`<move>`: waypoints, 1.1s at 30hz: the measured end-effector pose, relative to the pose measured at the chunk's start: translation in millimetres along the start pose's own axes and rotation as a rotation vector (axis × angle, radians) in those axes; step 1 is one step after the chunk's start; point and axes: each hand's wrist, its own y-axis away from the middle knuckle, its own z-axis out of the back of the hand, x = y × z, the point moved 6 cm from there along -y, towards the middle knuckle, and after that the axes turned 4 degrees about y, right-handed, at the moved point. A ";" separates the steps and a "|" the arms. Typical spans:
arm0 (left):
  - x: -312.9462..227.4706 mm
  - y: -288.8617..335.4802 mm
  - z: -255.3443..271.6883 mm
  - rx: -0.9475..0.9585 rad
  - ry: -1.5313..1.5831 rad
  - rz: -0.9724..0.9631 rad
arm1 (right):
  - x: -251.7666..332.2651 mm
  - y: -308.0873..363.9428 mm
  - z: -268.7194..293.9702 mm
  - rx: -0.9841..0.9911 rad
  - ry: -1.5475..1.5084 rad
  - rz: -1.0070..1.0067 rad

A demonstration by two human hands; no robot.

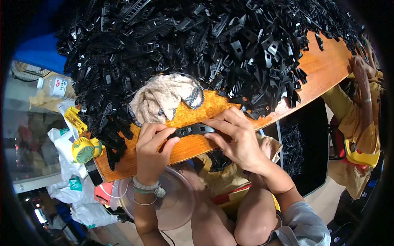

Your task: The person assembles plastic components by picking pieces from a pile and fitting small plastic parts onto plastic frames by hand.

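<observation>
Between my two hands, just above the wooden table's front edge, is a long black plastic part (189, 130) with small square openings. The fingers and thumb of my left hand (154, 145) pinch its left end; those of my right hand (236, 137) grip the right end. A crumpled pale cloth (158, 98) with a checked dark border lies on the table just beyond my hands. Behind it spreads a large heap of similar black plastic parts (164, 45), some long and slotted, others short and shiny.
The wooden table (324, 67) curves away to the right, where another person's hand (360, 67) rests at its edge. At left are a yellow-green fan (86, 150), white plastic bags (88, 211) and a clear bottle (57, 87). Below stand a round translucent tub (176, 205) and a black bin (308, 164) holding parts.
</observation>
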 end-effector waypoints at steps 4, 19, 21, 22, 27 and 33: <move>-0.7 1.0 0.0 -0.020 0.023 -0.059 | -7.9 -7.7 0.9 0.115 -0.081 -0.062; 0.3 1.8 -1.1 0.013 0.097 -0.061 | -7.5 -21.0 -5.0 0.192 -0.098 -0.069; -5.3 0.8 -5.0 0.035 0.098 -0.083 | 0.3 -20.4 -11.5 0.203 -0.046 0.053; -5.3 1.7 -7.8 0.054 0.094 -0.093 | 0.8 -19.5 -13.2 0.210 -0.048 0.036; -12.1 -3.6 -8.7 0.119 0.138 -0.129 | 4.3 3.3 -6.7 0.236 0.007 0.014; -18.0 -20.8 -15.3 0.056 0.141 -0.154 | -2.5 28.5 42.0 -0.027 0.114 0.074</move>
